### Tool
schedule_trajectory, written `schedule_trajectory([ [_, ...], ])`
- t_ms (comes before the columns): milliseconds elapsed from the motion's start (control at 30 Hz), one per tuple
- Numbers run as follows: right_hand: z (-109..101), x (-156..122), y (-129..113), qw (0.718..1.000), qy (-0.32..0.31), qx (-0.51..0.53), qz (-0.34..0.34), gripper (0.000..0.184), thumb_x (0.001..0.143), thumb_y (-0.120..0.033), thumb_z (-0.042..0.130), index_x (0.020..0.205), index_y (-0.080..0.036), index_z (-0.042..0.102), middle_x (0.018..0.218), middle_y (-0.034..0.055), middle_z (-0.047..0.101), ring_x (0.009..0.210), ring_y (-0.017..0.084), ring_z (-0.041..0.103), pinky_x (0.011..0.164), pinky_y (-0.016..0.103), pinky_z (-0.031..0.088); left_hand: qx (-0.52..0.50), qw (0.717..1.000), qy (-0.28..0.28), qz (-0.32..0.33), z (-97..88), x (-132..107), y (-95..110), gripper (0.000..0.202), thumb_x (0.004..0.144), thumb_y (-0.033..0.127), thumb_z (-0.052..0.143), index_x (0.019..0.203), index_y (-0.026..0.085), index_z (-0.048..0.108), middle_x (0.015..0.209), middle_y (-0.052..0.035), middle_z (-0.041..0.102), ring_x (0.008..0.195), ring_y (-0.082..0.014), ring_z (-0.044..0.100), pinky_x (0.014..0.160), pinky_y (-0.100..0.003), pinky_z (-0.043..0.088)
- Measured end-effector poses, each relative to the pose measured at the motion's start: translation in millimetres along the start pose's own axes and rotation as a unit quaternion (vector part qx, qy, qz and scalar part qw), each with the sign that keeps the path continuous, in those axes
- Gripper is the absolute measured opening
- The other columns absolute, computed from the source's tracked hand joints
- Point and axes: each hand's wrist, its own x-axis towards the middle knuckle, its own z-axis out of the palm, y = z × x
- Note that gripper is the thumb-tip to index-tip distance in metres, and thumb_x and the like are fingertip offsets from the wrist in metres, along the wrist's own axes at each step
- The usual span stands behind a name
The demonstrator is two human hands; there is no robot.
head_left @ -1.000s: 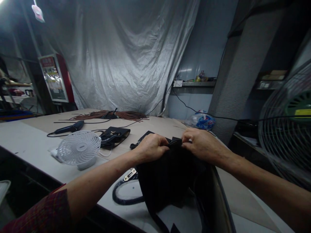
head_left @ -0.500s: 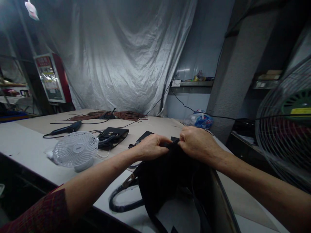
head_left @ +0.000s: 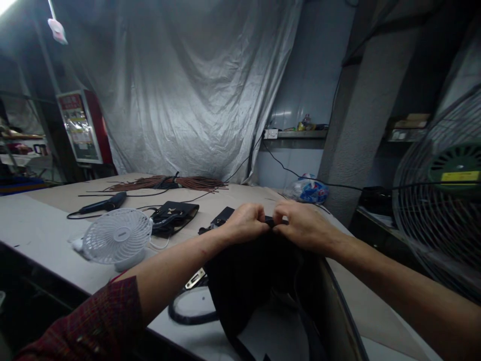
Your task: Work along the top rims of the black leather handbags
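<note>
A black handbag [head_left: 244, 286] stands on the table in front of me, its dark inside facing me and its far edge raised. My left hand [head_left: 250, 223] pinches that top edge between thumb and fingers. Close beside it, my right hand [head_left: 300, 223] grips the same edge, thumb and forefinger bent together. A dark looped handle [head_left: 193, 318] with a metal fitting [head_left: 195, 278] lies to the left of the bag. Behind my left hand is a small black piece [head_left: 222, 215], partly covered.
A small white fan [head_left: 118, 235] stands left, near a black bag [head_left: 180, 210] and a dark corded tool [head_left: 103, 203]. Brown cords [head_left: 188, 183] lie bundled at the back. A large caged fan [head_left: 447, 185] is at right, with a plastic-wrapped bundle [head_left: 310, 189] beyond my hands.
My left hand has moved right and slightly up along the bag's edge, nearer my right hand. The right hand's fingers have shifted a little. The view has tilted slightly.
</note>
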Motion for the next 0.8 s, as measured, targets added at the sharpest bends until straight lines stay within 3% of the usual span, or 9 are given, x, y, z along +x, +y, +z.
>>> schedule_trajectory([
  [100, -0.3, -5.2, 12.4, 0.996, 0.006, 0.086, 0.003, 0.019, 0.069, -0.019, 0.063, 0.086, -0.018, 0.056, 0.093, 0.0034, 0.058, 0.082, 0.017, 0.053, 0.068, 0.026, 0.039, 0.039, 0.998, 0.028, -0.040, -0.7, -4.8, 8.6, 0.011, 0.065, 0.027, 0.059, 0.069, 0.017, 0.056, 0.058, 0.0026, 0.050, 0.056, -0.0114, 0.045, 0.047, -0.022, 0.026],
  [300, 0.9, -10.7, 19.2, 0.994, -0.016, 0.107, 0.017, 0.021, 0.067, -0.023, 0.067, 0.084, -0.017, 0.056, 0.091, 0.0036, 0.058, 0.082, 0.018, 0.054, 0.068, 0.027, 0.038, 0.063, 0.993, 0.031, -0.095, 5.3, -18.6, 14.1, 0.012, 0.065, 0.028, 0.061, 0.070, 0.017, 0.060, 0.061, 0.0002, 0.055, 0.056, -0.0124, 0.046, 0.046, -0.022, 0.027],
  [533, -2.8, -11.9, 12.6, 0.992, -0.039, 0.114, 0.042, 0.017, 0.069, -0.022, 0.063, 0.086, -0.018, 0.059, 0.090, 0.0038, 0.063, 0.083, 0.019, 0.056, 0.067, 0.027, 0.038, 0.042, 0.999, 0.017, -0.020, 5.0, -21.2, 7.4, 0.028, 0.070, 0.031, 0.058, 0.094, 0.023, 0.070, 0.076, -0.0013, 0.065, 0.068, -0.0154, 0.055, 0.055, -0.022, 0.036],
  [633, -3.0, -11.6, 10.1, 0.991, -0.046, 0.116, 0.047, 0.016, 0.070, -0.022, 0.063, 0.085, -0.018, 0.060, 0.088, 0.0038, 0.065, 0.082, 0.019, 0.058, 0.066, 0.026, 0.038, 0.035, 0.999, -0.001, -0.012, 3.4, -20.3, 9.9, 0.027, 0.074, 0.037, 0.055, 0.089, 0.022, 0.073, 0.076, -0.0022, 0.067, 0.071, -0.0163, 0.057, 0.057, -0.023, 0.038],
  [800, -2.0, -10.1, 8.9, 0.988, -0.040, 0.141, 0.040, 0.014, 0.072, -0.025, 0.062, 0.085, -0.019, 0.060, 0.086, 0.0032, 0.066, 0.081, 0.019, 0.059, 0.067, 0.027, 0.040, 0.077, 0.996, 0.026, -0.042, 2.8, -17.7, 17.8, 0.022, 0.071, 0.030, 0.055, 0.078, 0.019, 0.073, 0.066, -0.0031, 0.065, 0.065, -0.0165, 0.056, 0.056, -0.024, 0.038],
])
